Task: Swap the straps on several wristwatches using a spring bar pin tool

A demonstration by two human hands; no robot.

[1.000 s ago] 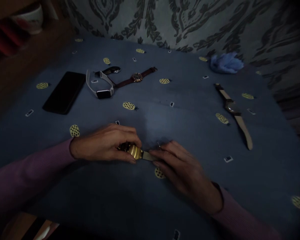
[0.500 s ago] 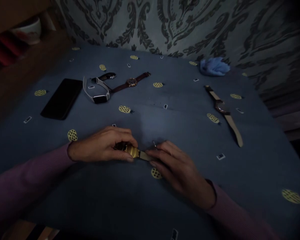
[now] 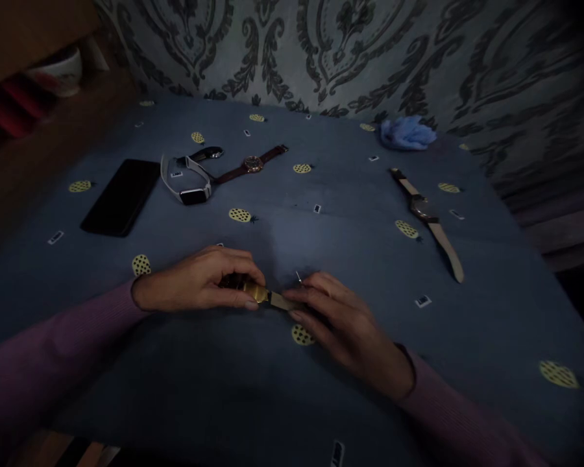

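A gold-coloured watch [image 3: 256, 292] is held low over the blue patterned tablecloth, between my two hands. My left hand [image 3: 204, 280] grips its case between thumb and fingers, covering the strap on that side. My right hand [image 3: 343, 318] pinches the light inner side of the other strap [image 3: 281, 301]. A thin metal tool [image 3: 298, 277] sticks up from the curled fingers of my right hand; the rest of it is hidden. Farther right, another watch [image 3: 424, 209] lies stretched out with its pale strap lining up.
At the left lie a black phone [image 3: 121, 197], a white smartwatch [image 3: 193, 196], a black watch [image 3: 214, 153] and a brown-strapped watch [image 3: 253, 164]. A crumpled blue cloth [image 3: 407, 133] sits near the patterned wall. A shelf holds a bowl [image 3: 61, 72].
The camera view has shifted slightly. Both hands keep their hold on the gold watch, whose case now looks a little more tilted.
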